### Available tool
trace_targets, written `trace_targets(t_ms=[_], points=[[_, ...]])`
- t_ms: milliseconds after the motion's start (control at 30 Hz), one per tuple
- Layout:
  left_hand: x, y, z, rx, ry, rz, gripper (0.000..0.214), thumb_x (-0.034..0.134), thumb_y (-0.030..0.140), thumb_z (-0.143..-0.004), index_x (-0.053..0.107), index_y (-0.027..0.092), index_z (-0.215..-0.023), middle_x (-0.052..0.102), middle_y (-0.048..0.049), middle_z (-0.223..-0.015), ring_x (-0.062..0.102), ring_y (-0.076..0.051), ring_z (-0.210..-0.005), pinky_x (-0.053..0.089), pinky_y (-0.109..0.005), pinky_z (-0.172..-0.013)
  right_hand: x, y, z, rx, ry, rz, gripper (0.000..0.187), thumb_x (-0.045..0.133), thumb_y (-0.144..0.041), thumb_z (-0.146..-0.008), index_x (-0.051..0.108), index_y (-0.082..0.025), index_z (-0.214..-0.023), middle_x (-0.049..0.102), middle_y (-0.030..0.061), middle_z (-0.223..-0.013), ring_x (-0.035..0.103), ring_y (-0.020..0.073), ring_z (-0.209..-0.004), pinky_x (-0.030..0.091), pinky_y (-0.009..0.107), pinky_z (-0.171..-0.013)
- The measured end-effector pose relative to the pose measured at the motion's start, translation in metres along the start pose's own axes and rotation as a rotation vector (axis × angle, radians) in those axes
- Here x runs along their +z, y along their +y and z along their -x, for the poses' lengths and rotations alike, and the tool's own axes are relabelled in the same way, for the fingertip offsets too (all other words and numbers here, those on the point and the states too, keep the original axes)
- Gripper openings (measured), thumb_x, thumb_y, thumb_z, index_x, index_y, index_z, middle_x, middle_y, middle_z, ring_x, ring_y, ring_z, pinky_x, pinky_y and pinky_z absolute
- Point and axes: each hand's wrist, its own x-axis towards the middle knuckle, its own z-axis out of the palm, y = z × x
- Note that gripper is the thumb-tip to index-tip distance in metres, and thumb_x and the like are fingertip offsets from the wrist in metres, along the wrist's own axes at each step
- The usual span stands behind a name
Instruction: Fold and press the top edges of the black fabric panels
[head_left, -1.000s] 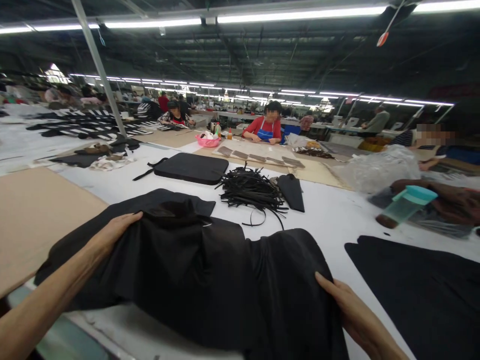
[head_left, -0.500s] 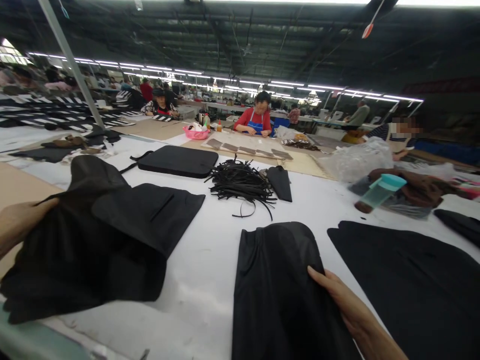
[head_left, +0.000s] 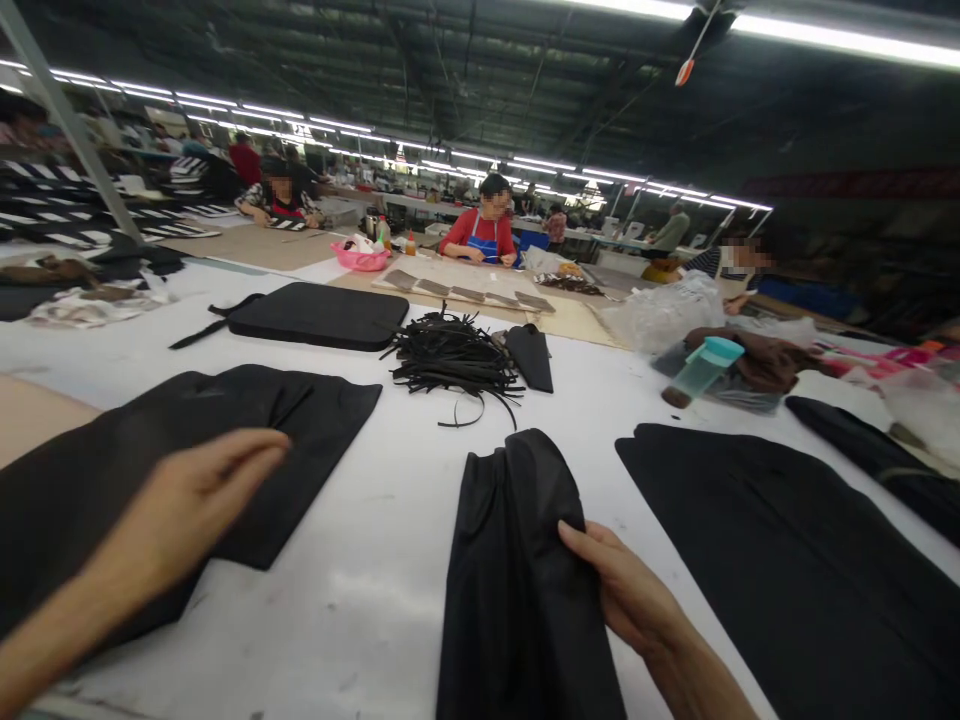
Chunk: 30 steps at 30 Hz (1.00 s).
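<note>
My left hand (head_left: 187, 500) hovers over or touches a flat black fabric panel (head_left: 97, 430) on the left. Its fingers and thumb are pressed together near a short slit or strip (head_left: 291, 405) in the panel; whether anything is between them is hidden. My right hand (head_left: 630, 590) grips the right edge of another black fabric piece (head_left: 517, 590), thumb on top and fingers beneath. That piece is gathered into folds and its top end bends over. A further large black panel (head_left: 795, 550) lies flat to the right of my right hand.
On the white table (head_left: 375, 520) lie a heap of black strips (head_left: 457, 355), a padded black slab (head_left: 319, 315) and a small black piece (head_left: 531, 358). A teal-lidded cup (head_left: 701, 370) lies tilted by plastic bags (head_left: 667, 310). Across the table sits a person in red (head_left: 480, 230).
My left hand has let go of the left panel's edge and moved right; the panel now lies flatter. My right hand keeps its grip, and its fabric is folded narrower. The view has shifted.
</note>
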Motion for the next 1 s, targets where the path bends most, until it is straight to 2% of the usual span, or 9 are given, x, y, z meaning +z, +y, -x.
trace_targets(t_ms=[67,133,267,367,533,633,767,867,1000], points=[[0.057,0.025,0.038,0.079,-0.313,0.120,0.025,0.065,0.037,-0.072,0.067,0.023,-0.092,0.066,-0.0014,-0.098,0.057,-0.022,-0.094,0.042,-0.027,-0.086,0.020,0.002,-0.001,0.006,-0.053,0.028,0.037,0.071,-0.041,-0.070,0.067,-0.009,-0.087,0.069,0.0108,-0.081,0.064,0.0215,-0.075,0.049,0.032,-0.074],[0.109,0.048,0.068,0.031,-0.489,0.285,0.044,0.066,0.037,-0.071,0.059,0.022,-0.112,0.063,-0.0061,-0.109,0.057,-0.023,-0.096,0.044,-0.029,-0.085,0.036,0.004,0.000,0.009,-0.108,0.065,0.043,0.069,-0.049,-0.070,0.067,-0.009,-0.088,0.068,0.0109,-0.080,0.063,0.0222,-0.075,0.049,0.033,-0.072],[0.164,0.068,0.092,-0.053,-0.503,0.396,0.094,0.077,0.038,-0.057,0.032,0.018,-0.137,0.044,-0.0127,-0.134,0.041,-0.030,-0.119,0.032,-0.036,-0.101,0.050,0.005,0.003,-0.046,0.008,0.231,0.050,0.065,-0.058,-0.069,0.067,-0.011,-0.083,0.067,0.0083,-0.078,0.060,0.0234,-0.077,0.047,0.034,-0.071],[0.167,0.066,0.092,-0.025,-0.451,0.396,0.094,0.077,0.037,-0.058,0.030,0.020,-0.138,0.040,-0.0111,-0.137,0.035,-0.031,-0.124,0.025,-0.036,-0.105,0.052,0.002,0.004,-0.137,0.140,0.475,0.045,0.060,-0.058,-0.073,0.066,-0.014,-0.077,0.065,0.0050,-0.075,0.058,0.0238,-0.080,0.046,0.033,-0.074],[0.153,0.064,0.094,-0.072,-0.470,0.465,0.092,0.079,0.033,-0.056,0.034,0.023,-0.135,0.040,-0.0094,-0.136,0.033,-0.031,-0.125,0.026,-0.036,-0.105,0.070,-0.002,0.003,-0.342,0.027,0.728,0.031,0.045,-0.043,-0.087,0.062,-0.019,-0.095,0.063,0.0028,-0.089,0.056,0.0211,-0.086,0.043,0.032,-0.080],[0.139,0.066,0.091,-0.066,-0.601,0.661,0.084,0.079,0.031,-0.058,0.039,0.025,-0.132,0.042,-0.0075,-0.135,0.033,-0.030,-0.126,0.027,-0.036,-0.105,0.087,0.001,0.003,-0.432,0.055,0.862,0.020,0.050,-0.035,-0.085,0.058,-0.023,-0.099,0.060,0.0019,-0.098,0.055,0.0194,-0.088,0.044,0.030,-0.078],[0.125,0.058,0.079,-0.163,-0.757,1.076,0.057,0.070,0.041,-0.069,0.051,0.020,-0.119,0.056,-0.0098,-0.118,0.047,-0.029,-0.115,0.037,-0.037,-0.096,0.101,0.019,0.000,-0.581,-0.050,1.060,0.055,0.067,-0.040,-0.071,0.051,-0.023,-0.121,0.048,0.0083,-0.129,0.049,0.0279,-0.109,0.041,0.039,-0.092],[0.123,0.045,0.071,-0.388,-0.605,1.124,0.045,0.075,0.030,-0.064,0.059,0.018,-0.105,0.062,-0.0078,-0.105,0.054,-0.025,-0.106,0.040,-0.034,-0.094,0.103,0.038,-0.005,-0.724,-0.214,1.227,0.072,0.074,-0.052,-0.059,0.054,-0.022,-0.120,0.051,0.0118,-0.128,0.047,0.0352,-0.112,0.039,0.048,-0.094],[0.128,0.031,0.065,-0.610,-0.391,1.067,0.022,0.075,0.027,-0.063,0.062,0.013,-0.074,0.065,-0.0045,-0.073,0.061,-0.019,-0.076,0.047,-0.029,-0.075,0.094,0.053,-0.004,-0.951,-0.251,1.255,0.045,0.069,-0.051,-0.069,0.062,-0.025,-0.105,0.060,0.0078,-0.117,0.056,0.0272,-0.103,0.048,0.036,-0.086]])
